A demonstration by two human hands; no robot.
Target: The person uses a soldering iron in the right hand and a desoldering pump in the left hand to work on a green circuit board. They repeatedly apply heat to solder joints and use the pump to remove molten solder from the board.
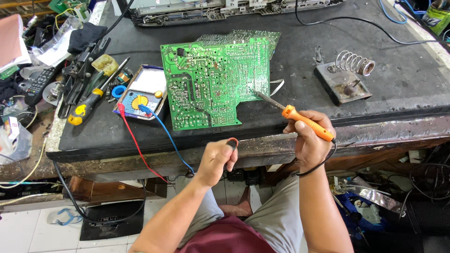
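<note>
On the black bench top [300, 112], centre: green circuit board [213, 84] lying flat, solder side up, overlapping a second board [262, 37] behind it.

Right hand [309, 138] fingers clamped round the orange handle of a soldering iron [293, 115], held like a pen. Iron slants up-left; tip sits at the board's right edge, touching or just above it, can't tell which. Black cord [318, 164] drops from the handle's back end, loops under the wrist.

Left hand [216, 159] is off the bench, in front of its near edge, well apart from the board. Fingers curled shut on a small dark item with a red-orange rim [233, 142] pinched at thumb and forefinger; can't tell what it is.

Left of the board: multimeter [140, 93], yellow dial, just beside the board's left edge. Red lead [136, 140] and blue lead [168, 138] run from it over the bench edge toward the left hand.

Further left: yellow-handled screwdriver [86, 105], black tools, remote [40, 84], loose clutter.

Right of the board: iron stand [344, 82] with coil spring holder, well apart from the iron.

Back edge: opened grey chassis [225, 9]; black cable [356, 26] crosses the top.

Below: person's knees, grey trousers, tiled floor.
</note>
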